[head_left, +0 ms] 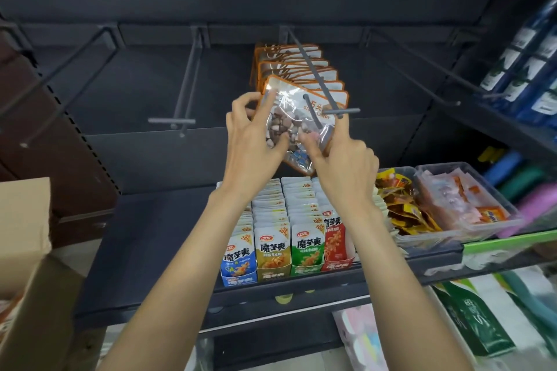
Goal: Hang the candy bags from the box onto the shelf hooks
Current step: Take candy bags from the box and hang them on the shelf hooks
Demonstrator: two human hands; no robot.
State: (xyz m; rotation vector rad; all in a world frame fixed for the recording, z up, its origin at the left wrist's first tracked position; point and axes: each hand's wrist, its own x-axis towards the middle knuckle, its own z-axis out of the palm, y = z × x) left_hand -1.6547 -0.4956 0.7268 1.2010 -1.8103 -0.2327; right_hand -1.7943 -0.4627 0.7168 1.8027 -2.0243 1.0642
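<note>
Both hands grip one clear, orange-edged candy bag of pebble-like sweets [289, 126], the left hand [253, 141] at its nine o'clock edge, the right hand [340, 156] at four o'clock. Its hole sits on the grey metal hook [316, 81] tip; letting go early could drop it onto the snack packets [286, 235] at six o'clock.

A dark metal shelf [150, 238] carries four rows of upright snack packets [289, 238] in blue, yellow, green and red display cartons. Just beside them to the right sit two clear plastic bins [470, 229] filled with small wrapped snacks.
</note>
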